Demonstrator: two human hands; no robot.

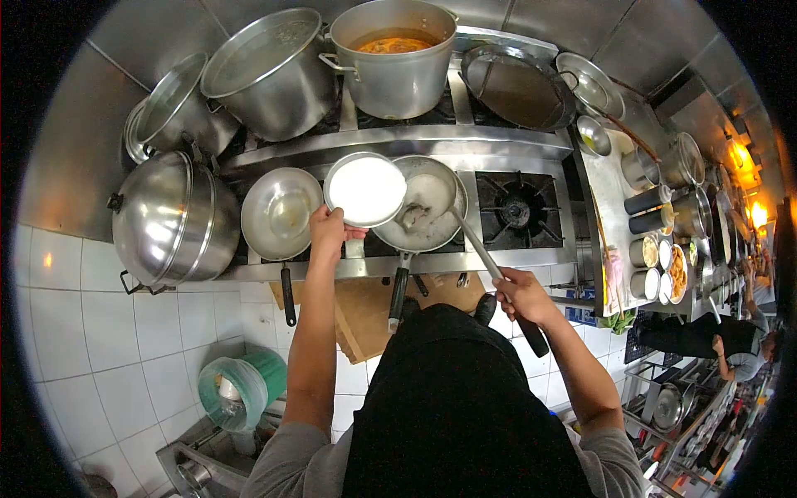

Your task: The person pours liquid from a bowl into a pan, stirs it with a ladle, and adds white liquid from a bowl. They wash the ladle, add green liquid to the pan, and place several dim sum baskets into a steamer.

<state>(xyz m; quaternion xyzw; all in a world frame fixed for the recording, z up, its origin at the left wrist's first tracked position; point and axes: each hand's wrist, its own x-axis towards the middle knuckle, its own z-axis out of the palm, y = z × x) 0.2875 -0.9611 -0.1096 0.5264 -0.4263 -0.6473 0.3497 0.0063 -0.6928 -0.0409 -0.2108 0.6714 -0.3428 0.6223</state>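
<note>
My left hand (328, 235) grips the rim of a round metal bowl (329, 189) filled with a bright white liquid (366, 190). The bowl is held over the left edge of a frying pan (430, 238) on the stove and hides part of it. My right hand (525, 296) is wrapped around the long handle of a ladle (476, 241). The ladle's head is inside the pan, where whitish and greyish matter shows. Left of the bowl stands a second frying pan (259, 224), a thin film of liquid in its middle.
Behind are large pots, one with orange-red broth (398, 100), and a dark wide pan (519, 87). A domed steamer (170, 220) stands left, a burner (516, 212) right. Containers line the right counter (610, 178). A green bin (266, 378) is lower left. Another person (706, 336) stands far right.
</note>
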